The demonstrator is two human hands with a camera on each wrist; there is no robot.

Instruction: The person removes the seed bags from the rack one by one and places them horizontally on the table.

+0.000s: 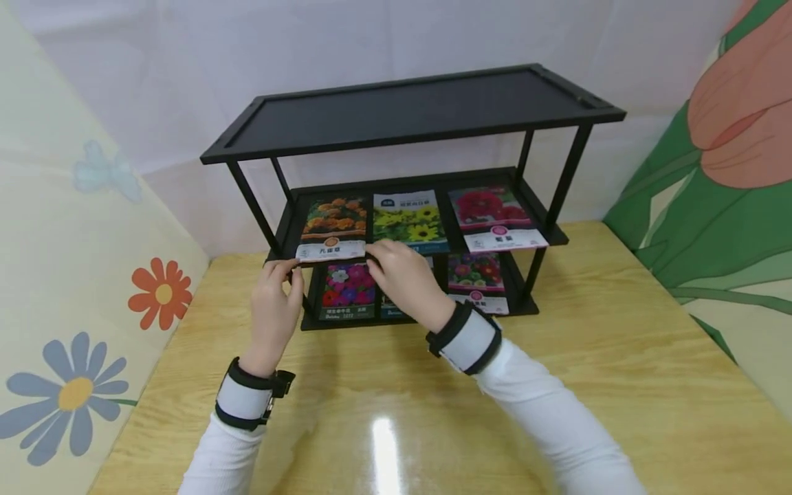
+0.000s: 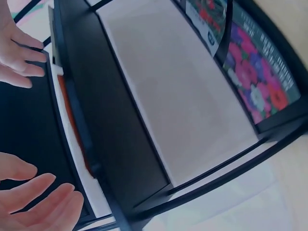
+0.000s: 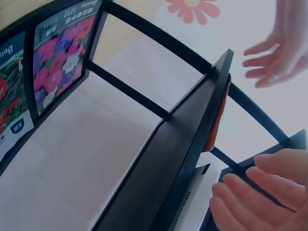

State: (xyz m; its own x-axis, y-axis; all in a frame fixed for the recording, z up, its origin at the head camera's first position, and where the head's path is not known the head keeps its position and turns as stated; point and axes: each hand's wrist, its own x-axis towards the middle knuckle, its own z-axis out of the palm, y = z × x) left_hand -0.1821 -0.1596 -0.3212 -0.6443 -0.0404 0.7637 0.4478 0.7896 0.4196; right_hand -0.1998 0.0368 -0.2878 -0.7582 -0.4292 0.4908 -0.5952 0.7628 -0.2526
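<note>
A seed packet with orange flowers [image 1: 334,218] lies at the left of the middle shelf on a black rack [image 1: 408,113]. My left hand [image 1: 275,306] is at its lower left corner, with thumb and fingers apart. At the lower right corner are the fingertips of my right hand [image 1: 405,278]; contact with the packet cannot be told. Both wrist views show loosely bent fingers with nothing gripped, the left hand [image 2: 41,204] and the right hand [image 3: 260,195] each near the shelf edge. Beside that packet lies a yellow-flower packet [image 1: 408,221], partly hidden by the right hand.
A red-flower packet [image 1: 491,213] lies at the right of the middle shelf, its front edge over the rim. Beneath, the bottom shelf holds a pink-and-purple packet [image 1: 349,285], a mixed-flower packet [image 1: 476,271] and a mostly covered one. The rack stands on a wooden table [image 1: 619,357].
</note>
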